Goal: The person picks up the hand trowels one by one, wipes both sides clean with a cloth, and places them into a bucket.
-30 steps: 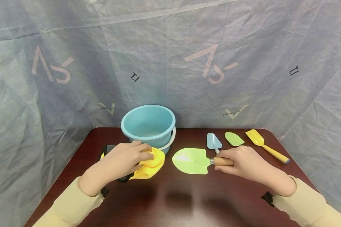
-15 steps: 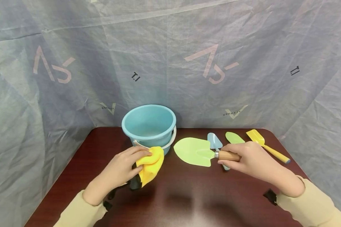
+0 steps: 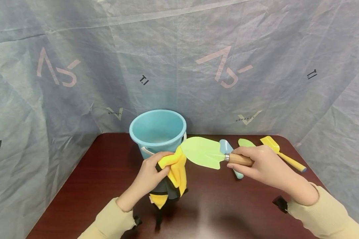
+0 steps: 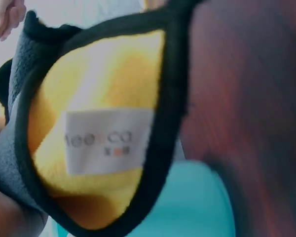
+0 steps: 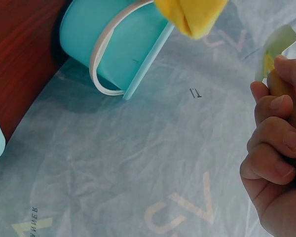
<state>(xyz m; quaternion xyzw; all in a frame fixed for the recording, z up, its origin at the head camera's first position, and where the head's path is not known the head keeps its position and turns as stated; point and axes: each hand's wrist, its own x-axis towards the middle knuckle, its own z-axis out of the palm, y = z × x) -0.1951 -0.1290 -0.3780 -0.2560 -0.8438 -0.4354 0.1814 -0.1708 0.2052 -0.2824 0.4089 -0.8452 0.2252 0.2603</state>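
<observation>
In the head view my left hand [image 3: 149,172] pinches a soft yellow-and-grey fleece cloth piece [image 3: 177,169] with black edging; it hangs folded above the table. The left wrist view shows its yellow face with a white label [image 4: 108,142]. My right hand [image 3: 264,162] grips the wooden handle [image 3: 240,159] of a light green garden trowel [image 3: 201,152], blade pointing left. The blade's tip overlaps the cloth's upper corner in the head view; whether they touch I cannot tell. Behind them stands a light blue bucket [image 3: 145,152] with a white handle, partly hidden by the cloth.
Behind the right hand lie a small blue trowel [image 3: 226,147], another light green tool [image 3: 246,142], partly covered, and a yellow shovel [image 3: 270,142]. All rest on a dark red-brown table [image 3: 89,172]. A grey printed sheet [image 3: 173,66] hangs behind its far edge.
My left hand has lifted the cloth piece and carried it right, towards the trowel; it now hangs down unfolded further. The right hand has raised the trowel slightly, uncovering the blue trowel's handle.
</observation>
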